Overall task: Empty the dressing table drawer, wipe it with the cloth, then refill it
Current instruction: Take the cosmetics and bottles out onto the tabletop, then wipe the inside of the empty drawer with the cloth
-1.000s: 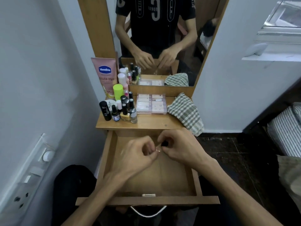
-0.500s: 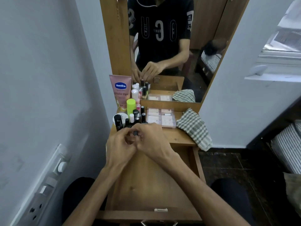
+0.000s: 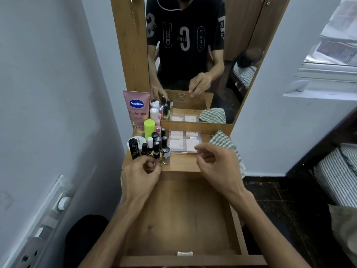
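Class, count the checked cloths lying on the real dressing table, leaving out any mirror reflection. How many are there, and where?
1. The checked cloth lies at the right end of the tabletop, draped over its edge, beside the clear plastic case.

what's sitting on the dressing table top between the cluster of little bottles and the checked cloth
In the head view, a clear plastic case of small cards lies flat between the bottles and the checked cloth. The right hand hovers over its near edge.
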Demonstrator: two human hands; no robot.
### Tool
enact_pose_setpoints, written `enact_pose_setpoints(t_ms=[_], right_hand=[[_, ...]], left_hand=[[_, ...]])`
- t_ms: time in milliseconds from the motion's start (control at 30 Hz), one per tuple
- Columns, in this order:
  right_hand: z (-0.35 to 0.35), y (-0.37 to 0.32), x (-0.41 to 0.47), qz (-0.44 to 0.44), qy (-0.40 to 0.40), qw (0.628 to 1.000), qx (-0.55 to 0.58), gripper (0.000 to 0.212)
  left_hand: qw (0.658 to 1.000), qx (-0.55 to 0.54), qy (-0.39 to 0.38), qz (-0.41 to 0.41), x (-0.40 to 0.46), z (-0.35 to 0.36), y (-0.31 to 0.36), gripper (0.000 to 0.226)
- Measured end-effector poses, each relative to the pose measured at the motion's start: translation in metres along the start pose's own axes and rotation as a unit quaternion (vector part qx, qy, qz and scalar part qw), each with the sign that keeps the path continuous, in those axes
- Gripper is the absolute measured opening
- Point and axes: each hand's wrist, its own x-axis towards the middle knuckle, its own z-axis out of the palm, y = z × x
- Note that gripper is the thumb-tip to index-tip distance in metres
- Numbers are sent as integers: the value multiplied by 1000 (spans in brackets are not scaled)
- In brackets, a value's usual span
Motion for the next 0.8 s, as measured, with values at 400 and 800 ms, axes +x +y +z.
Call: enact_pose_setpoints(t_ms=[400,800], right_hand=[[-26,74,30,143,-83,965,-202,86],[-47,60,-18,149,-21,979,-135,38]], left_hand=[[998,6,64,-1,-21,-2,17,23],[997,-10,-21,73,-51,-3,31,22]])
